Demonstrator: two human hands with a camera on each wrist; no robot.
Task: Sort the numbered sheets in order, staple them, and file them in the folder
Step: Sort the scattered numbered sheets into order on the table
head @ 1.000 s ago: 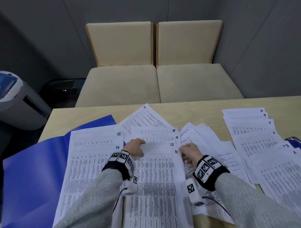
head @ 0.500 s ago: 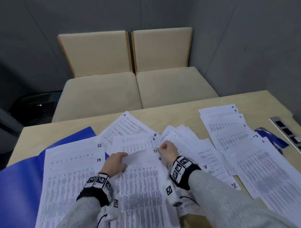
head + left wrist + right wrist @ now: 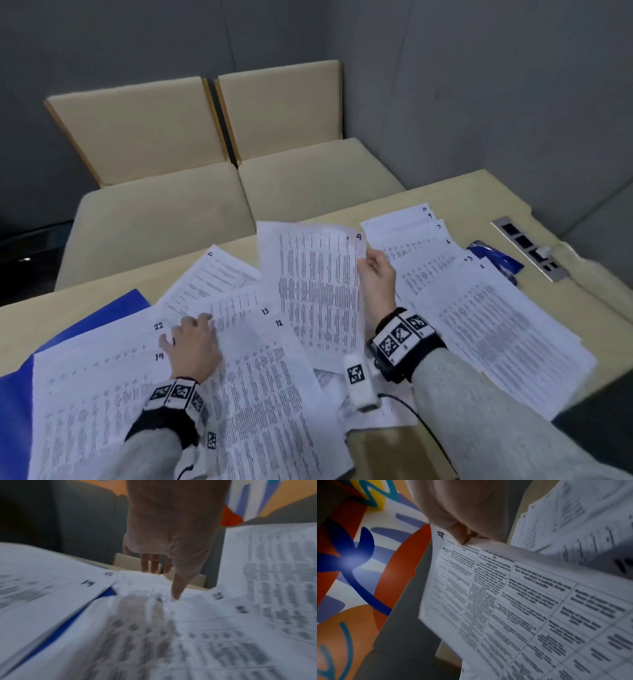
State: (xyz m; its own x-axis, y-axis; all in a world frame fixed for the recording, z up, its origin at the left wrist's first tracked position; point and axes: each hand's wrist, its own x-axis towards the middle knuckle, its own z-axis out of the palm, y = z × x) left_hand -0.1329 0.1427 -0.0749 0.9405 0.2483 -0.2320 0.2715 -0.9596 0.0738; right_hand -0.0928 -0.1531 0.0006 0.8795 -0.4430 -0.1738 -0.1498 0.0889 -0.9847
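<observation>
Both hands show in the head view: the right hand point(image 3: 376, 277) pinches sheet 4 point(image 3: 315, 284) raised off the desk point(image 3: 479, 192), while the left hand point(image 3: 195, 346) lies flat with loose fingers on the spread sheets point(image 3: 267, 394) beside the blue folder point(image 3: 20, 411). Left wrist view: straight fingers point(image 3: 155, 563), thumb touching paper. Right wrist view: fingers pinch the sheet's numbered corner.

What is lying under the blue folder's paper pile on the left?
Sheets 22 and 19 lie on the open blue folder, whose cover shows at the left edge. The left hand rests beside them. Anything further beneath is covered.
</observation>
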